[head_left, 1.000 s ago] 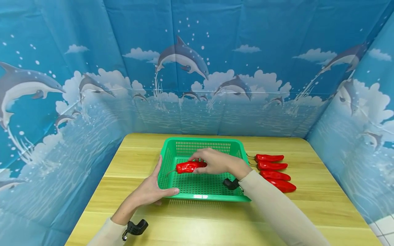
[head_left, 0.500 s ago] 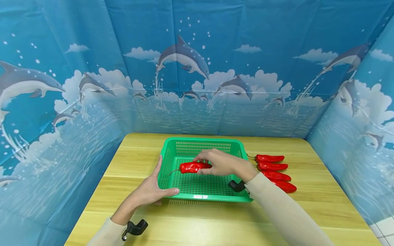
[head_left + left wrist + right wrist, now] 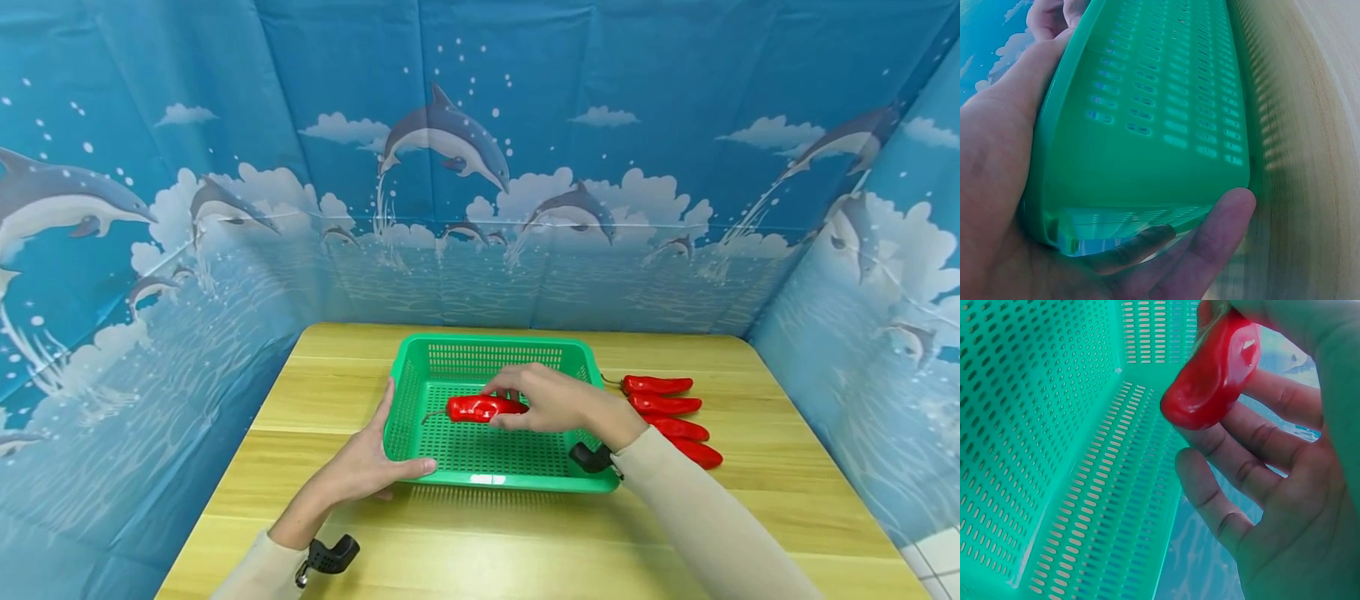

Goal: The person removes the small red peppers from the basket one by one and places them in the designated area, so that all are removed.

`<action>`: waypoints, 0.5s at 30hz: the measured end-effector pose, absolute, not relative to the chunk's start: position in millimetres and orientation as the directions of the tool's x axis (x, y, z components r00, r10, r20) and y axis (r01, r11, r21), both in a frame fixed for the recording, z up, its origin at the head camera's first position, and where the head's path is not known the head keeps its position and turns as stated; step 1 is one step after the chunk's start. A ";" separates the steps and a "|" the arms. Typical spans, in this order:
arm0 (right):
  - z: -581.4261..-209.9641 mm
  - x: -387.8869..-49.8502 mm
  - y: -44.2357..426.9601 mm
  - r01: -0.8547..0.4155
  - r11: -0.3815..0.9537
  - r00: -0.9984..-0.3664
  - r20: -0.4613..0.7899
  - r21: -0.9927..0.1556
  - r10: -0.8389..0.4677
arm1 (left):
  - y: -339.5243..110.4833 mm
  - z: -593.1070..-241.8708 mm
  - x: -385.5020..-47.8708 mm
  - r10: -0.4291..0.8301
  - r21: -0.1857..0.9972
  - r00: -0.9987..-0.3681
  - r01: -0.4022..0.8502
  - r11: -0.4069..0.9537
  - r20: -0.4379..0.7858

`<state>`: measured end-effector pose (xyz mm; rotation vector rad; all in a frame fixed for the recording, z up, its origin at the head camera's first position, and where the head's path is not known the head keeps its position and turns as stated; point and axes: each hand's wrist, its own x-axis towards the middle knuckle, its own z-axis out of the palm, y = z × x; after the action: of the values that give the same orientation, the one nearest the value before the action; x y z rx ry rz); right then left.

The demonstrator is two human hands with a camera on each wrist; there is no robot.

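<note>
In the head view my right hand (image 3: 551,400) pinches a red chili pepper (image 3: 483,408) between thumb and fingers, over the inside of a green plastic basket (image 3: 498,481). The pepper lies sideways, its thin stem to the left. From the right wrist view, the rounded tip of the pepper (image 3: 1204,381) shows above the curled fingers. My left hand (image 3: 367,462) grips the basket's near left corner, thumb over the front rim. The left wrist view has its fingers (image 3: 1210,250) round the outside of the basket wall (image 3: 1116,169).
Several more red peppers (image 3: 667,406) lie in a row on the wooden table (image 3: 465,550), right of the basket and partly behind my right forearm. A blue curtain with dolphins (image 3: 465,275) hangs behind the table and at both sides.
My right hand has moved a little to the right with the pepper, still over the basket. The left hand and the basket stay where they were.
</note>
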<state>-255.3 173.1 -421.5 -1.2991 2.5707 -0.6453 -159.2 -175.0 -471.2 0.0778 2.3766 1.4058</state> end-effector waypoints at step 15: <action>-417.9 -243.6 191.3 -0.749 0.480 -0.575 0.086 -0.457 -0.814 | -174.5 -471.8 -157.2 0.237 0.854 -0.930 -0.131 0.503 -0.282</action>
<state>-243.6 191.3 -417.9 -1.3698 2.5774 -0.6874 -157.2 -174.5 -471.8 0.0888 2.3869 1.4019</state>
